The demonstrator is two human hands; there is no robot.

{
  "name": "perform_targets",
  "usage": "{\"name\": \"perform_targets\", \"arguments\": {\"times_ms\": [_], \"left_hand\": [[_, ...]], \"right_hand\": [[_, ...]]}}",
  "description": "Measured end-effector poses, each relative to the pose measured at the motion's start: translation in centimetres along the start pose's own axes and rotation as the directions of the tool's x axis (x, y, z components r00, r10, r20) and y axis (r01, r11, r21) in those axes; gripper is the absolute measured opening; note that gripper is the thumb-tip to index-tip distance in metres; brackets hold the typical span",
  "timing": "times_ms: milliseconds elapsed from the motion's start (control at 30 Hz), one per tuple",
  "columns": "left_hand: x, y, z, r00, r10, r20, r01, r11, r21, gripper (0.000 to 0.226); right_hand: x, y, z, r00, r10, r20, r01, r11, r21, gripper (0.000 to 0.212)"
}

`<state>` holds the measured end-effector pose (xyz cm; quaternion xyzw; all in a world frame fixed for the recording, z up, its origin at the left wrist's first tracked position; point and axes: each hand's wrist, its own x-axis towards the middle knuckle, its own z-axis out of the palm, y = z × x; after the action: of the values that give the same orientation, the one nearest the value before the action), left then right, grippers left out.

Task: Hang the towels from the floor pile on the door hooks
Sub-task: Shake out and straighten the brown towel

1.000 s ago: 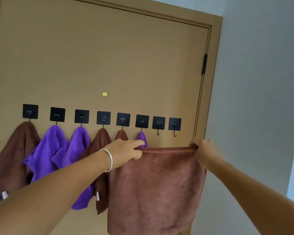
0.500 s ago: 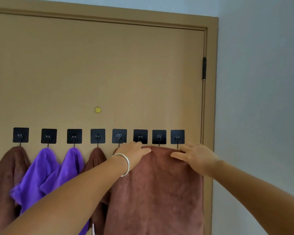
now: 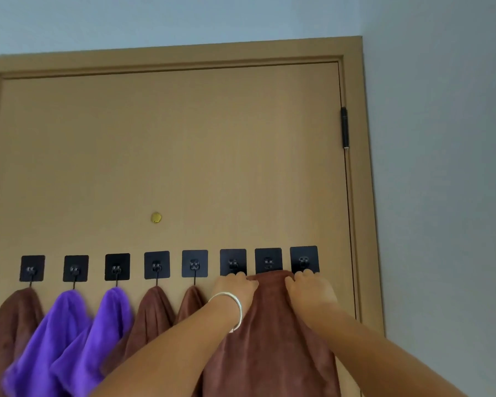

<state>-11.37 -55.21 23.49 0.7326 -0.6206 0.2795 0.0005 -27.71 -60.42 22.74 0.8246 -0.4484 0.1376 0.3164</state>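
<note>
Tan wooden door (image 3: 184, 156): left hand (image 3: 235, 285) and right hand (image 3: 309, 287) both pinched brown plush towel (image 3: 269, 325) at black adhesive hook (image 3: 268, 260). Shallow catch might let it slip off.

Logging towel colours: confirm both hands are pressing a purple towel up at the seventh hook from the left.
Wrong colour. In the head view the left hand and right hand hold a brown towel at the seventh hook; the purple towels already hang further left.

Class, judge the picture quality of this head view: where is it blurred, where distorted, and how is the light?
Head view: purple towels smear with motion blur; door frame bows from the wide-angle lens; soft, even light, no glare; hooks look soft.
</note>
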Motion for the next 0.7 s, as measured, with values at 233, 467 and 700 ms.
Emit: {"name": "perform_targets", "arguments": {"times_ms": [233,467,700], "left_hand": [[-1.2,3.1,3.1,0.995,0.006,0.095,0.012,0.982,-0.188,0.048],[-3.9,4.6,3.3,0.985,-0.015,0.172,0.014,1.000,0.007,0.033],[-5.0,4.0,3.4,0.923,0.096,0.373,-0.090,0.995,-0.034,0.058]], "right_hand": [[-1.0,-3.5,5.9,0.997,-0.049,0.062,0.042,0.993,0.106,0.043],[-2.9,-2.9,8.7,0.993,-0.043,0.110,0.014,0.966,0.257,0.067],[-6.2,-2.0,8.6,0.977,-0.039,0.211,0.008,0.989,0.145,0.048]]}}
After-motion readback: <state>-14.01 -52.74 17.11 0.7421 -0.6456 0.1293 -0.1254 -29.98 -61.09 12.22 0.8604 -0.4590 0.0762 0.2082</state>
